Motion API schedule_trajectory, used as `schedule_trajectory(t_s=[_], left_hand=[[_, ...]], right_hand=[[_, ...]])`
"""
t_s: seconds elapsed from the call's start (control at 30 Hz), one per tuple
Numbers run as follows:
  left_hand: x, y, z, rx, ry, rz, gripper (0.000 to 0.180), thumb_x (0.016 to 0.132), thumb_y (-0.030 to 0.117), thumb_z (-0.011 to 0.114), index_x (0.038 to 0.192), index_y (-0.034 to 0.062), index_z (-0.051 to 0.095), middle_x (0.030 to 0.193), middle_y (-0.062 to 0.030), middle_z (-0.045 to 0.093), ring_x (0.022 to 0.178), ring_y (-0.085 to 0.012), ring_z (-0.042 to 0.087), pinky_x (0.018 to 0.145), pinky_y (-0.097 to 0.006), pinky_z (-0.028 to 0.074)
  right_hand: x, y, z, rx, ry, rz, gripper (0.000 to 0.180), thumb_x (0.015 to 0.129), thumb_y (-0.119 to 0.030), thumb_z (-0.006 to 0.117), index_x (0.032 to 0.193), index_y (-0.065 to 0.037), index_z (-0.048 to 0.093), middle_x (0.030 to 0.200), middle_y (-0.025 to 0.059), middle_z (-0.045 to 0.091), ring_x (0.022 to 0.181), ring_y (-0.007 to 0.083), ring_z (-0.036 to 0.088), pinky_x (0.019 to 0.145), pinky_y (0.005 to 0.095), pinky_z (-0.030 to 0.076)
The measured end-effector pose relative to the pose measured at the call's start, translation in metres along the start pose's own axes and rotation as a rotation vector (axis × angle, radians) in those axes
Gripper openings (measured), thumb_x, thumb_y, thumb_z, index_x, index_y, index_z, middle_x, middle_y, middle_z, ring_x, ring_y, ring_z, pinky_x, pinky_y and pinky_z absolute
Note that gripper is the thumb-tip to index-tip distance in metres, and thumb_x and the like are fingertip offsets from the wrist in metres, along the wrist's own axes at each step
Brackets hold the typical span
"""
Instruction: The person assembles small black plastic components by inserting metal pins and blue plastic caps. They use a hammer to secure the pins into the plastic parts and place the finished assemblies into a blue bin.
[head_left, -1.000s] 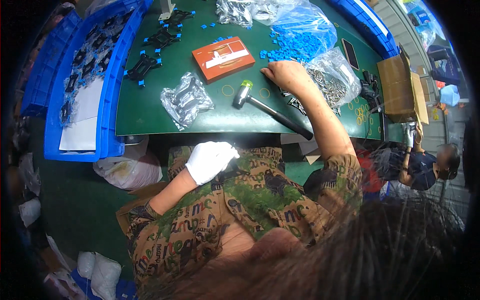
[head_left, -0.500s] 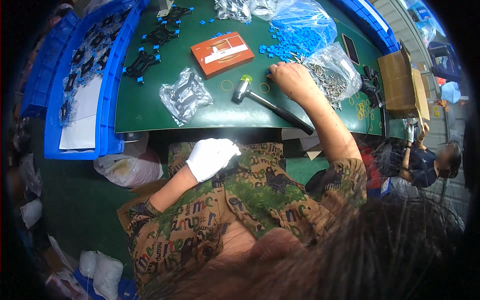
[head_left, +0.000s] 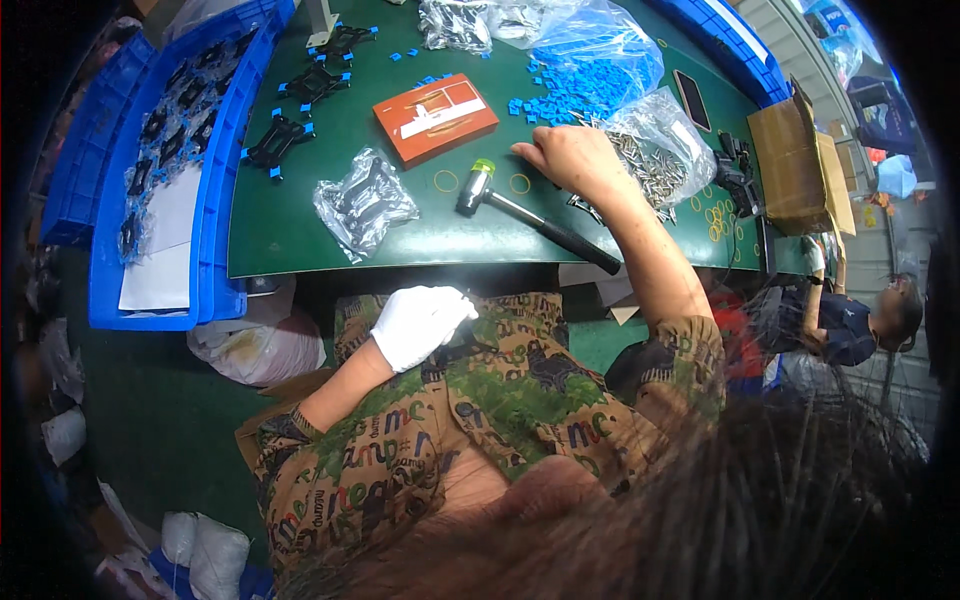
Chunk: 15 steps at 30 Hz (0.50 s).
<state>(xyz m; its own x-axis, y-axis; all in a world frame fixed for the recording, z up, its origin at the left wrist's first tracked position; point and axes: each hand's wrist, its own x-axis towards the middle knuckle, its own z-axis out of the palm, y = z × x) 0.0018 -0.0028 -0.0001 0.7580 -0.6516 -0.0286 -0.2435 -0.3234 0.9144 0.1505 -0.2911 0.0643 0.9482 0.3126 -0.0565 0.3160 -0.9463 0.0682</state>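
Note:
My left hand (head_left: 422, 325), in a white glove, is above my lap, just off the near table edge. Its fingers are closed together, and a dark thing beside them is too unclear to name. My right hand (head_left: 577, 160) is bare and reaches over the table to the left edge of a heap of small metal pins (head_left: 655, 172). Its thumb points left, apart from the bent fingers, and I see nothing between them. Just beyond lies a pile of small blue plastic pieces (head_left: 570, 92). A hammer (head_left: 530, 212) with a green-yellow face lies below this hand.
An orange-red box (head_left: 436, 120) and a plastic-bagged black part (head_left: 365, 205) lie left of the hammer. Black brackets with blue tips (head_left: 277, 142) are farther left, beside a blue crate (head_left: 215, 210). A phone (head_left: 691, 100), rubber bands (head_left: 720, 220) and a cardboard box (head_left: 790, 165) stand right.
My right hand has shifted from the blue pieces slightly toward the metal pins, and its thumb now stands apart from the fingers. My left hand stays over my lap. The view has shifted slightly.

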Motion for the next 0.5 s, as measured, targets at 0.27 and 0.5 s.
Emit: schedule_trajectory(t_s=[0.27,0.5], left_hand=[[0.000,0.003,-0.005,-0.029,-0.039,-0.080,0.027,0.102,0.022,0.053,0.094,0.0114,0.076,0.074,-0.0053,0.067,0.063,-0.0218,0.065,0.064,-0.036,0.053],[-0.011,-0.002,0.000,-0.045,0.027,0.043,0.021,0.102,0.018,0.063,0.095,0.0030,0.076,0.074,-0.0039,0.064,0.061,-0.0093,0.058,0.058,-0.027,0.046]], right_hand=[[0.013,0.014,0.015,-0.002,-0.078,-0.121,0.038,0.104,-0.038,0.055,0.096,-0.005,0.071,0.082,0.0199,0.073,0.083,0.0405,0.072,0.076,0.0545,0.056],[-0.048,-0.035,-0.029,0.530,-0.209,-0.333,0.028,0.106,-0.031,0.055,0.106,-0.005,0.064,0.089,0.0231,0.067,0.086,0.0442,0.067,0.076,0.0511,0.053]])
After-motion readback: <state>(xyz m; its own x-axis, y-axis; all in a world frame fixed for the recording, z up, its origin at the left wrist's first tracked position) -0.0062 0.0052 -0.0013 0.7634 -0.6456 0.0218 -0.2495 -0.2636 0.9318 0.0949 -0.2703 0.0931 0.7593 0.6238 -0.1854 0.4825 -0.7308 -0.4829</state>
